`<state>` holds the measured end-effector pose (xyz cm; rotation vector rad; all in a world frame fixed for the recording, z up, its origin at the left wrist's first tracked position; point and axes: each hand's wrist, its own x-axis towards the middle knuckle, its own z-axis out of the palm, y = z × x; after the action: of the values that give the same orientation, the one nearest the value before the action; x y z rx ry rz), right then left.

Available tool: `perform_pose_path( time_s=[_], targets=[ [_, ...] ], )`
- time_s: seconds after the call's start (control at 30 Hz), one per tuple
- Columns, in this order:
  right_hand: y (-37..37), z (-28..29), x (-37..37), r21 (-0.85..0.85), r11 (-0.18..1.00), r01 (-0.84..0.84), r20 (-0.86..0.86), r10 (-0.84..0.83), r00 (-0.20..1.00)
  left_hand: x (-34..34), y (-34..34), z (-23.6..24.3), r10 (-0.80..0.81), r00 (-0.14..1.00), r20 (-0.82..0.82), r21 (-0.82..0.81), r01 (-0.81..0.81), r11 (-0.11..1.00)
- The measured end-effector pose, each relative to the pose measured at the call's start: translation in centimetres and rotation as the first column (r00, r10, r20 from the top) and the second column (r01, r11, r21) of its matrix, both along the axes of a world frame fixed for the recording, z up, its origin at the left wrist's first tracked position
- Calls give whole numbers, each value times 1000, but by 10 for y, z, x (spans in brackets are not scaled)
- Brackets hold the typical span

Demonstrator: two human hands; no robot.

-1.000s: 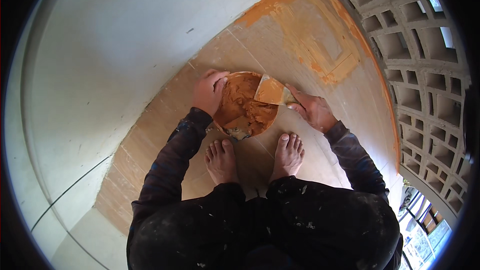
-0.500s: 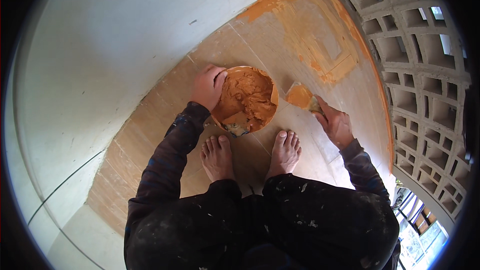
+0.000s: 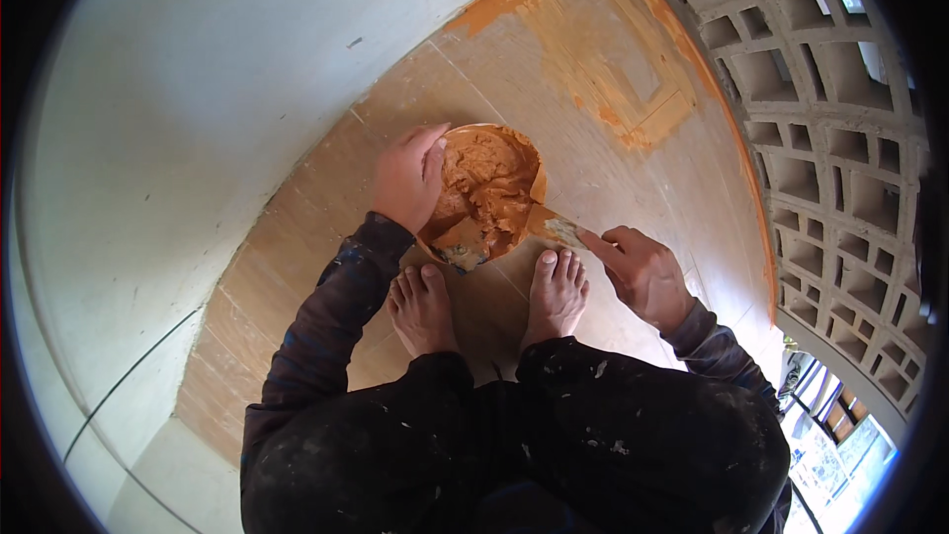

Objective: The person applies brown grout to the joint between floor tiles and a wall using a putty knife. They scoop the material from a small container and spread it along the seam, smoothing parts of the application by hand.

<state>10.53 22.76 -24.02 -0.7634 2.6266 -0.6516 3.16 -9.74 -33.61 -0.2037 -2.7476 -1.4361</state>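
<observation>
A round bucket (image 3: 480,126) stands on the floor in front of my feet, filled with thick orange paste (image 3: 491,166). My left hand (image 3: 408,180) is closed on the bucket's left rim. A second blade-like tool (image 3: 463,241), smeared with paste, rests at the bucket's near side. My right hand (image 3: 646,277) grips a putty knife (image 3: 557,227) by its handle. Orange paste coats its blade, which meets the bucket's right rim; whether it touches the paste inside, I cannot tell.
Wood-look floor (image 3: 297,237) lies beneath the bucket and my bare feet (image 3: 556,299). Orange paste covers a far patch (image 3: 593,49) and a strip along the right edge. A pale wall (image 3: 198,89) rises at left; a pierced concrete block wall (image 3: 830,138) borders the right.
My right hand has brought the putty knife left and slightly nearer, from above the floor to the bucket's right rim. My left hand stays on the bucket. The view has shifted slightly.
</observation>
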Motion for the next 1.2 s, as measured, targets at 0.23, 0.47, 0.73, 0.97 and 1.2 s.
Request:
perform_pose_path(
  time_s=[0.23, 0.47, 0.73, 0.97, 1.2],
  targets=[
    [0, -8, -5, 176, 980, -89, -149, 116, 982, -3, 13, 28, -36, 997, 61, -52, 40, 998],
    [7, -14, -16, 195, 976, -92, -225, 136, 965, -5, 13, 27, -82, 996, 17, -61, 83, 995],
    [17, -20, -25, 168, 980, -104, -254, 145, 956, -5, 13, 27, -67, 997, 39, -62, 70, 996],
    [16, -22, -32, 108, 993, -43, -329, 76, 941, -2, 12, 25, -47, 995, 86, -27, 50, 998],
    [-14, -41, -48, -365, 892, 267, -75, -314, 947, 12, 2, 16, 55, 991, 122, -42, -51, 998]
  ],
)
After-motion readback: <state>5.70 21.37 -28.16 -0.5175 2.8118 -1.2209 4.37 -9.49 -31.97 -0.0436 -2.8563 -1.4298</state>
